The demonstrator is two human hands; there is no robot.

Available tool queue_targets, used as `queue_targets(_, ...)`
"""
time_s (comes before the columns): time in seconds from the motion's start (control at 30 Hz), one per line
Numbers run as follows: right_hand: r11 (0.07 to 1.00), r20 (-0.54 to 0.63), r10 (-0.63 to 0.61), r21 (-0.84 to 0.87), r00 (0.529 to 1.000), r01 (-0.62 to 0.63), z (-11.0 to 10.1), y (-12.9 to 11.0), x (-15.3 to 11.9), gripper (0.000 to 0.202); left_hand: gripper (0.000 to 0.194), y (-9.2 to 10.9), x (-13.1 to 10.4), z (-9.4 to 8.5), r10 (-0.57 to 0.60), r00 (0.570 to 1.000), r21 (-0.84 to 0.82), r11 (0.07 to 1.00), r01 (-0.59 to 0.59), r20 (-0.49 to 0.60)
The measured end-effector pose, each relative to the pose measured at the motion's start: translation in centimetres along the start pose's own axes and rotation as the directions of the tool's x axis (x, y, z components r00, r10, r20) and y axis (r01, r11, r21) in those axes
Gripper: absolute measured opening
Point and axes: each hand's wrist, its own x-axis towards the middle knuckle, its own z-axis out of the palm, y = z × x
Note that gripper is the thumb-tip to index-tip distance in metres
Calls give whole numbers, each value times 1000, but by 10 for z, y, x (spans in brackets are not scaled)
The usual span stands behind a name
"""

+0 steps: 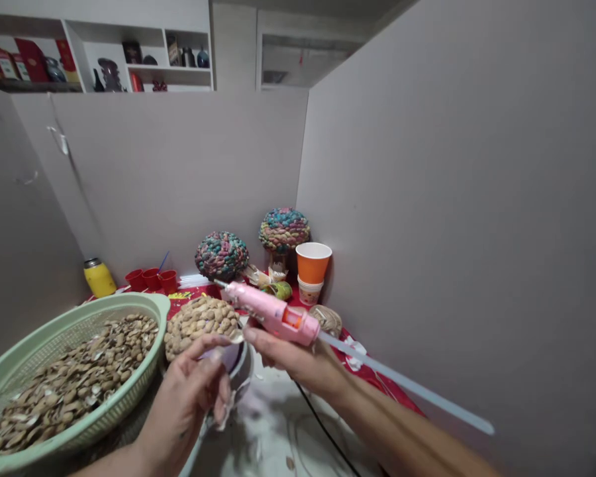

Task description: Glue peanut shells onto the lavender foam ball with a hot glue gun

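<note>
My right hand (291,354) grips a pink hot glue gun (263,306), its nozzle pointing to the upper left. A long translucent glue stick (407,383) juts from its back end. My left hand (191,384) has its thumb and forefinger pinched close to a small pale shell piece (237,338), which lies between the left fingertip and the right thumb. Just beyond sits a dome covered with peanut shells (201,322), resting over a bowl (236,364) partly hidden by my left hand. A green colander (163,306) of loose peanut shells (79,384) stands on the left.
Two multicoloured shell-covered domes (222,255) stand at the back. Right of them are stacked paper cups (314,264) and a twine ball (326,320). Red cups (150,279) and a yellow bottle (99,277) stand back left. A black cord (322,427) crosses the table; grey panels (451,199) enclose it.
</note>
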Motion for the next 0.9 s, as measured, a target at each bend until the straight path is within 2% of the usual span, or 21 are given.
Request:
queue_targets(0.07,999,-44,37,16,998,-36,-5,0,0,23,22,-10,-5,3,-65,994,184,982,48,86)
queue_targets(0.1,999,-67,51,16,996,-50,-7,0,-1,24,27,-15,-8,4,-115,981,293,954,65,156)
queue_targets(0.2,997,-87,82,16,993,-81,-10,-1,0,24,57,-25,-15,6,-272,887,570,822,13,372)
queue_targets(0.27,996,-39,88,7,995,-88,-12,0,1,23,52,-29,-15,6,-355,845,619,784,36,401)
queue_targets(0.3,997,-5,83,4,997,-83,-13,0,2,22,40,-30,-14,4,-378,846,605,792,83,377)
queue_targets(0.37,998,52,66,2,996,-66,-15,2,4,21,21,-31,-8,1,-356,889,543,826,154,288)
queue_targets(0.47,1000,118,25,16,993,-27,-18,3,7,14,23,-32,0,-4,-201,954,453,888,81,223)
queue_targets(0.57,1000,192,-3,7,981,2,-19,4,10,7,29,-32,3,-8,-128,957,402,915,13,260)
queue_targets(0.7,997,177,73,-47,982,-65,-20,11,12,14,26,-30,2,-7,-173,945,369,927,62,276)
queue_targets(0.77,994,179,88,-81,980,-75,-20,15,12,19,26,-25,4,-5,-160,962,279,956,95,222)
queue_targets(0.9,992,228,71,-122,971,-43,-19,18,13,20,22,-5,11,-4,-69,997,-23,997,70,37)
